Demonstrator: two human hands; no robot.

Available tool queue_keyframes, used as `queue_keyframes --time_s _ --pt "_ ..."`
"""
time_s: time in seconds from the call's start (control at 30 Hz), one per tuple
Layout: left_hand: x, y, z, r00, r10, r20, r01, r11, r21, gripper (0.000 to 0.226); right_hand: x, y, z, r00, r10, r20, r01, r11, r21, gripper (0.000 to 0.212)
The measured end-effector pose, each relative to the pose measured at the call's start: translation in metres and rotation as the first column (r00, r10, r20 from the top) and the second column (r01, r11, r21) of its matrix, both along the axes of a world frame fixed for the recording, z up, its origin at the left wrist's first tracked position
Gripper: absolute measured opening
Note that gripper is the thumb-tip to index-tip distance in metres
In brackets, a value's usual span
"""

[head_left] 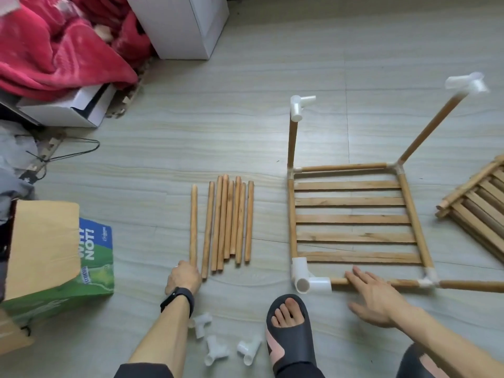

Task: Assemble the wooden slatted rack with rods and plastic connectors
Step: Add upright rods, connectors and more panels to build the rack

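Left hand (183, 276) curled round near end of lone rod (193, 225); rod axis runs straight away from it. Right hand (373, 296) flat, fingers straight, on frame (351, 219) near rail; open corner connector (305, 276) just left of its fingertips.

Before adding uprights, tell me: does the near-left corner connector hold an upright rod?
No; the near-left corner connector has empty sockets, no upright rod.

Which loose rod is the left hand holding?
The leftmost rod, lying apart from the bunched rods; the left hand holds its near end.
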State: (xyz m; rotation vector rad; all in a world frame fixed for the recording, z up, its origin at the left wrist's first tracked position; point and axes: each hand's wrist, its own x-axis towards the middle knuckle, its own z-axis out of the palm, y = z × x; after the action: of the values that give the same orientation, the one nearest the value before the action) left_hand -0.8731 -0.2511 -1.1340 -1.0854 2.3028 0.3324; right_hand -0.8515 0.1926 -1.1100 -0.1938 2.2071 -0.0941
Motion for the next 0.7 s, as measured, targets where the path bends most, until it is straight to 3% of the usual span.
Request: queue_keyframes --time_s 0.17,0.27,0.37,0.47,0.53,0.6,0.67,0.7 --pt "-0.012 0.006 0.04 0.969 0.035 -0.246 0.009 0.984 0.175 0.025 -0.018 -0.005 0.032 0.965 -0.259 -0.049 0.248 0.955 -0.161 0.071" --pt "-0.017 0.024 0.082 0.895 0.013 -0.445 0.111 0.962 0.251 0.016 -0.03 -0.013 0.07 0.866 -0.495 -0.073 0.435 0.816 -0.381 0.06" --pt "-0.01 0.054 0.13 0.752 -0.131 -0.646 0.337 0.919 0.206 0.012 -0.031 -0.02 0.12 0.706 -0.708 0.016 0.561 0.545 -0.624 0.061" --pt "-0.001 0.091 0.175 0.559 -0.307 -0.771 0.568 0.818 0.086 0.012 -0.025 -0.023 0.168 0.553 -0.761 0.339 0.633 0.119 -0.765 0.071" --pt "0.0 0.118 0.198 0.428 -0.402 -0.809 0.688 0.725 0.004 0.018 -0.017 -0.022 0.191 0.464 -0.69 0.555 0.654 -0.155 -0.741 0.061" --pt "-0.001 0.145 0.216 0.314 -0.476 -0.821 0.776 0.627 -0.067 0.024 -0.006 -0.017 0.204 0.361 -0.647 0.672 0.636 -0.357 -0.684 0.046" --pt "0.0 0.17 0.229 0.252 -0.497 -0.83 0.813 0.574 -0.097 0.024 0.005 -0.006 0.209 0.255 -0.644 0.722 0.59 -0.488 -0.643 0.041" --pt "0.001 0.181 0.231 0.273 -0.46 -0.845 0.808 0.586 -0.058 0.026 0.012 0.002 0.21 0.211 -0.655 0.725 0.562 -0.526 -0.639 0.04"
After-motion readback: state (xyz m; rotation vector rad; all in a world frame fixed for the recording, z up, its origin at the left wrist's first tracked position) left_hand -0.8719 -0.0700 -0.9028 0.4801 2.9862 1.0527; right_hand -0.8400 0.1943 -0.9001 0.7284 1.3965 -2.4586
